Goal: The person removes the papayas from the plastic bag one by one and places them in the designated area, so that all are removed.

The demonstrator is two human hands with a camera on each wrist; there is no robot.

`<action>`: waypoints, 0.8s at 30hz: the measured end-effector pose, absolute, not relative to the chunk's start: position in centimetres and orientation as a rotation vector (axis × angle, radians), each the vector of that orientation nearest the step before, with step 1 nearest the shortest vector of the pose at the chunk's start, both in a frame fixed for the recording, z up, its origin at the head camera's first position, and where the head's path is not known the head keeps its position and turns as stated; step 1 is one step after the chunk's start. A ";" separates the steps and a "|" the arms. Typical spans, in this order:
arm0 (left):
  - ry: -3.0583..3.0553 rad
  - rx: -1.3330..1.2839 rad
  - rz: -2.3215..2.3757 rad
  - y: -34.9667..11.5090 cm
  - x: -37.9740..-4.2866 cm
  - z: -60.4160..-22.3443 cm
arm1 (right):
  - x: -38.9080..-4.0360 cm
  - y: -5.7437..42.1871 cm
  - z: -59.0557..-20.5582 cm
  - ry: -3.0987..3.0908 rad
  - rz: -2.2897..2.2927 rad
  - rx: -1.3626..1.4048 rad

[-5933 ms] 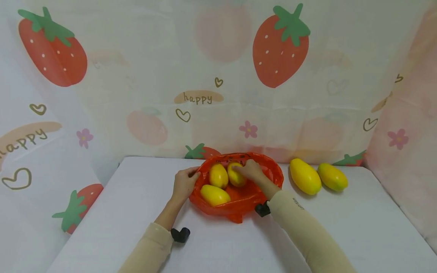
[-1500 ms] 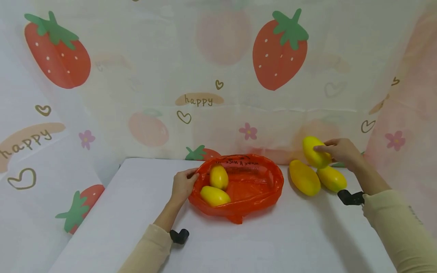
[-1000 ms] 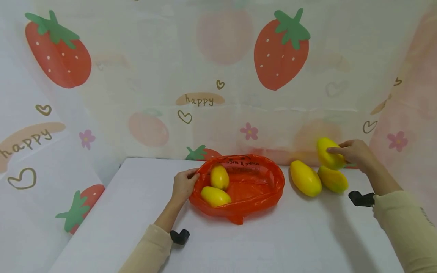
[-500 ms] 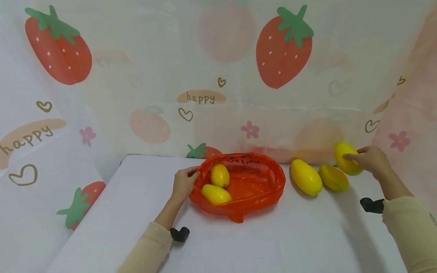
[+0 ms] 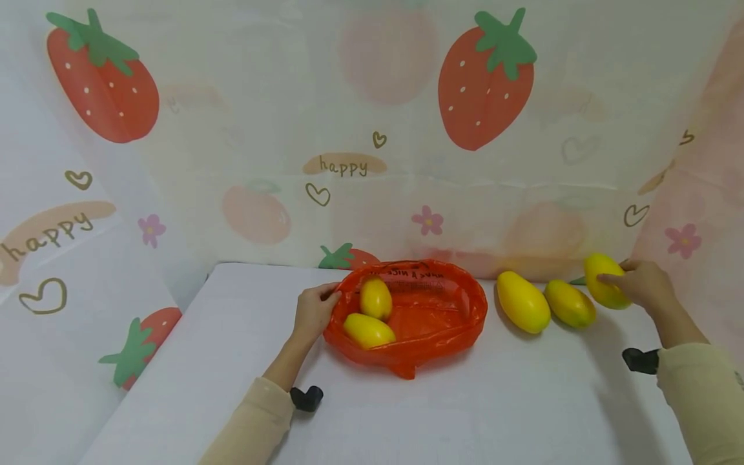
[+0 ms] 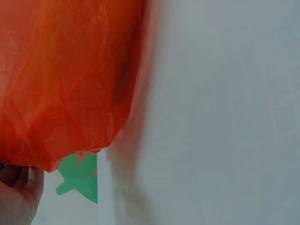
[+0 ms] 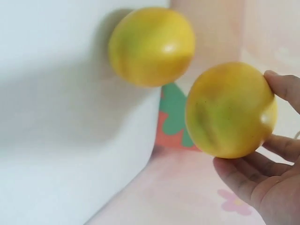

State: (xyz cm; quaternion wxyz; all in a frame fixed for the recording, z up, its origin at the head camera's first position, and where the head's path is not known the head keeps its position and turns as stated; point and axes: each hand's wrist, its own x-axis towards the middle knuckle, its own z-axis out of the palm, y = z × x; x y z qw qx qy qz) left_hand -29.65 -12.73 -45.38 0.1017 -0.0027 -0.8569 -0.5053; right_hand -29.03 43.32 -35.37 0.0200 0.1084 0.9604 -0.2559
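My left hand (image 5: 314, 313) pinches the left rim of a red plastic bag (image 5: 430, 316), which stands with its mouth spread wide. Inside, at the left, lie two yellow mangoes, an upright-looking one (image 5: 376, 300) and a sideways one (image 5: 369, 330). At the table's back right, my right hand (image 5: 648, 284) grips another mango (image 5: 604, 281), thumb on one side and fingers on the other. The right wrist view shows this mango (image 7: 232, 110) close to a greenish-yellow one (image 7: 152, 47). In the left wrist view the bag (image 6: 70, 84) hides most of my left fingers.
Right of the bag, a large mango (image 5: 523, 302) and a smaller one (image 5: 569, 303) lie side by side on the white table (image 5: 407, 420). A strawberry-print cloth (image 5: 261, 129) hangs behind it and along both sides.
A mango has left the bag in my right hand. It has passed over the two on the table to their right and come down lower. My left hand still holds the rim.
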 end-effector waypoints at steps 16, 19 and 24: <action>-2.533 0.009 -1.495 -12.6 -29.6 -45.5 | -28.5 44.5 -37.4 2.974 -0.806 0.336; -2.534 0.006 -1.488 -12.5 -29.6 -45.5 | -28.4 44.5 -37.5 2.946 -0.801 0.345; -2.539 0.010 -1.487 -12.6 -29.5 -45.5 | -28.5 44.6 -37.5 2.938 -0.763 0.342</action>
